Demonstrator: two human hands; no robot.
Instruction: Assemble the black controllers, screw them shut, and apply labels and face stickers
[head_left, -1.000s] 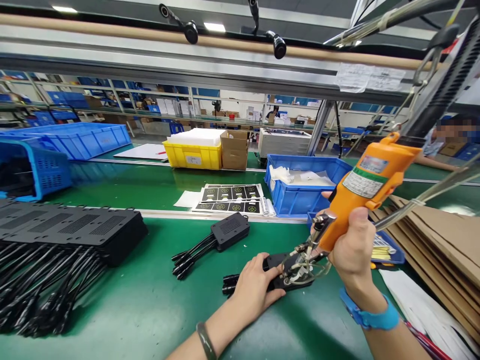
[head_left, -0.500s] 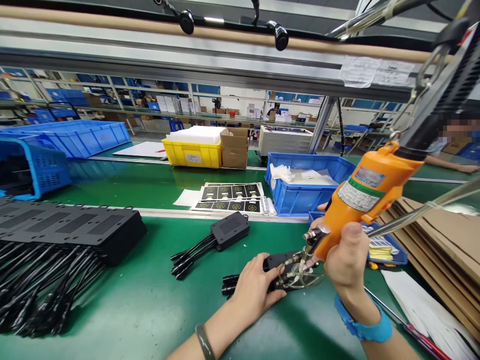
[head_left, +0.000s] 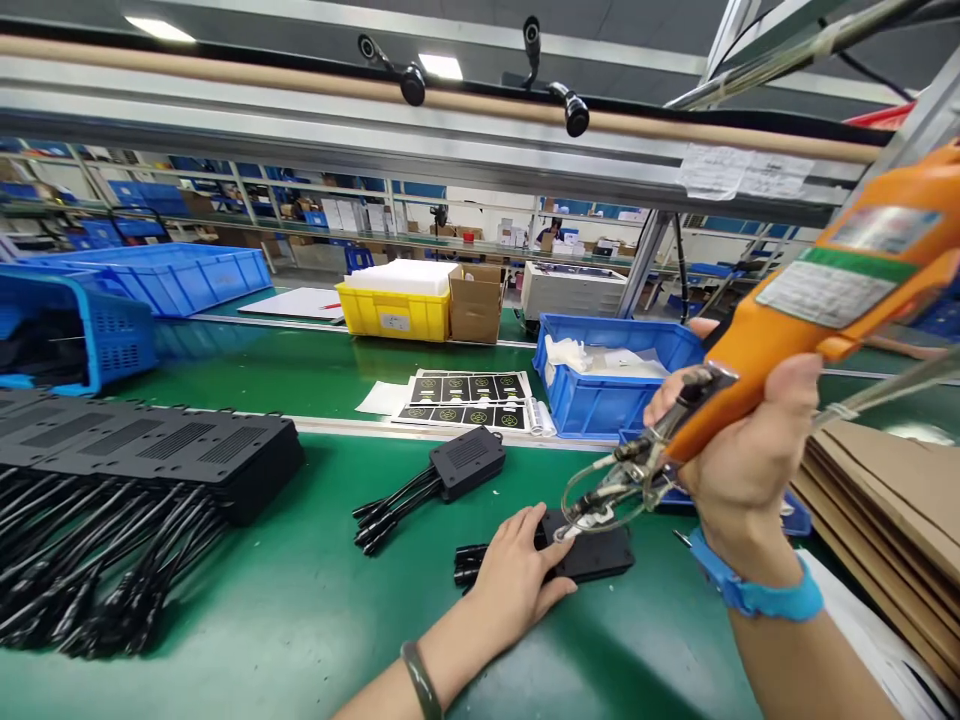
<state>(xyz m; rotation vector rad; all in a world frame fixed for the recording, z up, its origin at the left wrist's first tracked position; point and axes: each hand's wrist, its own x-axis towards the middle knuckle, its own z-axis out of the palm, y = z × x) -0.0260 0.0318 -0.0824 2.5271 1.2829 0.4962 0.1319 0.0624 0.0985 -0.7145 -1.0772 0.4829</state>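
Note:
My right hand (head_left: 750, 450) is wrapped round an orange electric screwdriver (head_left: 832, 270), tilted with its tip end down and to the left. Thin clear tubing and metal fittings crowd the tip end, so the exact contact with the box below cannot be made out. Under it lies a black plastic box (head_left: 600, 553) with short black cables on its left. My left hand (head_left: 517, 570) grips this box from the left, index finger near the tip, thumb along the near side. A second black box with cables (head_left: 469, 457) lies just beyond, untouched.
A row of black boxes with cables (head_left: 217, 450) stands at left. Black label sheets (head_left: 469, 388), a blue bin (head_left: 600, 400) and a yellow bin (head_left: 394, 313) are farther back. Cardboard sheets (head_left: 885, 480) are stacked at right. A metal rail (head_left: 450, 145) crosses overhead.
The screwdriver and my right hand have swung up and to the right, tilting the tool further over and uncovering more of the box. My left hand stays on the box. The view has shifted slightly.

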